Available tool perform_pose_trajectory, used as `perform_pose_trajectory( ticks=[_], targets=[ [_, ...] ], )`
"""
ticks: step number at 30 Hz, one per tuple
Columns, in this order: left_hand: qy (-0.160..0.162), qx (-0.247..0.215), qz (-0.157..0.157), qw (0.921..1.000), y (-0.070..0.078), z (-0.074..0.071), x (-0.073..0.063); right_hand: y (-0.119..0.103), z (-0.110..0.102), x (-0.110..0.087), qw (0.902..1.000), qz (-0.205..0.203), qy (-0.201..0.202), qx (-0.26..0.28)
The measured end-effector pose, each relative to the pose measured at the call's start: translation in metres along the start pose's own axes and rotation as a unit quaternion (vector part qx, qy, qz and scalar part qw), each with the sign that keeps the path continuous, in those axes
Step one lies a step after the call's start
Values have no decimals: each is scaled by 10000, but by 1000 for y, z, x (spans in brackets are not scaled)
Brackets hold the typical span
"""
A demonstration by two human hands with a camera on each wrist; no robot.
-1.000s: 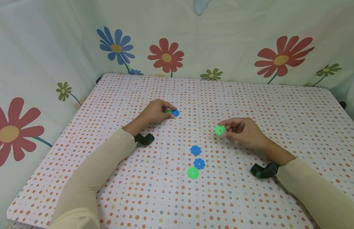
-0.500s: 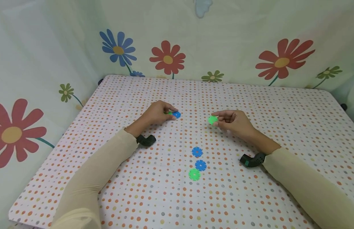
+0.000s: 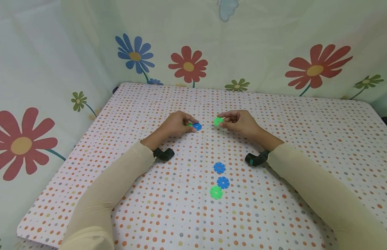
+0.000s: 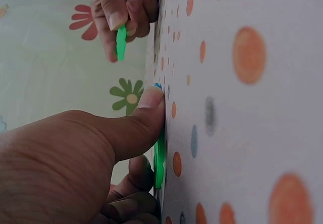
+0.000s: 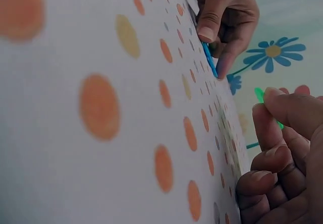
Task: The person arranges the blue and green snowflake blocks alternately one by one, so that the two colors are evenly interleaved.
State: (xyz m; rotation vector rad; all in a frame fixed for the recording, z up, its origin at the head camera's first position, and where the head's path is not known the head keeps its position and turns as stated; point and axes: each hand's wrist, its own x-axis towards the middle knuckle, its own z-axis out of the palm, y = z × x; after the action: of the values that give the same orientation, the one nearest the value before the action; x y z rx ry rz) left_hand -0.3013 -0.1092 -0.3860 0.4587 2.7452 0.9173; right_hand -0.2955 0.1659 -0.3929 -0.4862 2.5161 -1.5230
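My left hand pinches a blue notched disc between thumb and forefinger, low at the table surface. A green notched disc adjoins it under the palm, mostly hidden by the fingers in the head view. Just to the right, my right hand grips another green notched disc by its edge, held on edge above the cloth. A small gap separates that disc from the blue one. Nearer me lie two more blue discs, an upper one and a lower one, with a green disc touching the lower one.
A white dotted cloth covers the table. Behind and to the left hangs a pale curtain printed with flowers. Each wrist wears a black camera mount, the left one and the right one.
My right hand has carried its green disc leftward and away from me, close to the blue disc. The left hand keeps its hold in nearly the same place. The loose discs lie unmoved.
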Motion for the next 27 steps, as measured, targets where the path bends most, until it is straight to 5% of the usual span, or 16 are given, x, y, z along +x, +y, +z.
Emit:
perform_pose_trajectory(
  ticks=[18, 27],
  targets=[
    [13, -80, 46, 10000, -1, 0, 0, -9, 12, 29, 9908, 143, -461, -1268],
    [-8, -43, -74, 10000, 0, -1, 0, -15, 15, 33, 9871, 105, -605, -1480]
  ],
)
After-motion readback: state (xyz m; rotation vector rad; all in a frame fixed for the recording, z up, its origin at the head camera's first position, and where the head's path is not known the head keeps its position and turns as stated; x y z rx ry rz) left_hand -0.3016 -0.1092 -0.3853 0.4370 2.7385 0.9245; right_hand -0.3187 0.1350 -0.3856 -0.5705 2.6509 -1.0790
